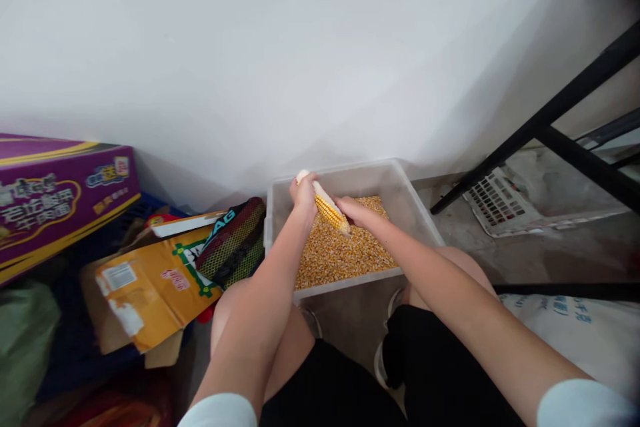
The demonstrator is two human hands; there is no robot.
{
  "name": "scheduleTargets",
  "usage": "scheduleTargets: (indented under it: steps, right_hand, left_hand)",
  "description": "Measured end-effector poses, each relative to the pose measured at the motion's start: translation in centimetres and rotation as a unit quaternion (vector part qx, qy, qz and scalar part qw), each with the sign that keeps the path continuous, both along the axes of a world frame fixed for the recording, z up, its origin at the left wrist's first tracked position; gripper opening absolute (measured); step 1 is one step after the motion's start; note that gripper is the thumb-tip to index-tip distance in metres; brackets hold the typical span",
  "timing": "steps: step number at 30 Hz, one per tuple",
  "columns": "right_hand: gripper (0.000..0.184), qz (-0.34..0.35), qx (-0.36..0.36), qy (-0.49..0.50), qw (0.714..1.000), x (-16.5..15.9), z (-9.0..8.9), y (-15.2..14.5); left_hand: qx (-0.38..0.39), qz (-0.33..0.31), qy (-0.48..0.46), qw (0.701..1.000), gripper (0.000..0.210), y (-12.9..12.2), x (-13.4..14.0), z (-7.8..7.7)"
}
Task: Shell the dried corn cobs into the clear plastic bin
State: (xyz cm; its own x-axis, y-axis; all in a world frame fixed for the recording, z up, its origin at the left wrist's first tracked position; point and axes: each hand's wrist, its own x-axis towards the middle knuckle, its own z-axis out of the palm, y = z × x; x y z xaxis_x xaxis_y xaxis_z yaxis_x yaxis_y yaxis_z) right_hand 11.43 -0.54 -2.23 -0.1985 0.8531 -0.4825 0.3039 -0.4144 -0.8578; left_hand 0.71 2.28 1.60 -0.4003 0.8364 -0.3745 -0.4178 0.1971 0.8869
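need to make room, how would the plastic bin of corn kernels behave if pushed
The bin would likely feel heavy, given its broad layer of kernels. These, being loose, may shift. Tipping seems unlikely: it is wide and low.

The long yellow-and-white corn cob (pixel 331 208) is patterned with neat rows of yellow, its far end coloured white. The small golden loose kernels (pixel 340 255) are flecked with paler tones. The long purple cardboard box (pixel 113 203) is striped in yellow and lettered in white. The flat orange-yellow carton (pixel 153 280) is marked with white patches. The bulky white sack (pixel 600 340) is printed in blue.
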Motion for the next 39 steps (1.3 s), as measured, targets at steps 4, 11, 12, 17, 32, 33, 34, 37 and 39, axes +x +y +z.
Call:
scheduleTargets:
  steps: [4,11,12,17,32,33,34,37,39]
  right_hand:
    - [0.057,-0.002,0.032,-0.068,0.997,0.9,1.5,0.2]
    - [0.076,0.068,0.208,-0.252,0.943,-0.2,3.6,-1.9]
    - [0.077,0.068,0.209,-0.263,0.939,-0.4,3.7,-2.1]
    - [0.068,0.096,0.249,-0.24,0.934,-0.2,3.7,-2.1]
    - [0.04,0.069,0.185,-0.196,0.96,1.5,2.2,1.2]
    - [0.041,0.058,0.203,-0.202,0.956,1.5,2.5,1.1]
    - [0.045,0.052,0.212,-0.191,0.957,1.3,2.9,1.0]
    - [0.063,0.071,0.211,-0.136,0.965,0.4,4.1,-0.2]
    - [0.069,0.068,0.228,-0.166,0.957,-0.3,4.5,-1.1]
  left_hand:
    - [0.008,0.062,0.026,0.998,0.034,0.5,-0.8,-0.8]
    - [0.01,0.096,0.098,0.99,0.031,0.7,-0.3,-1.8]
    - [0.013,0.085,0.091,0.992,0.03,0.6,-0.1,-1.8]
    - [0.025,0.058,0.048,0.997,0.029,0.4,0.2,-1.5]
    - [0.04,-0.017,0.064,0.997,0.037,0.4,-0.8,0.1]
    - [0.046,-0.005,0.077,0.996,0.037,0.5,-0.8,-0.2]
    - [0.054,0.006,0.087,0.995,0.037,0.5,-0.8,-0.5]
    - [0.073,0.031,0.103,0.992,0.035,0.4,-0.3,-1.1]
    - [0.062,0.029,0.077,0.995,0.034,0.2,0.2,-1.1]
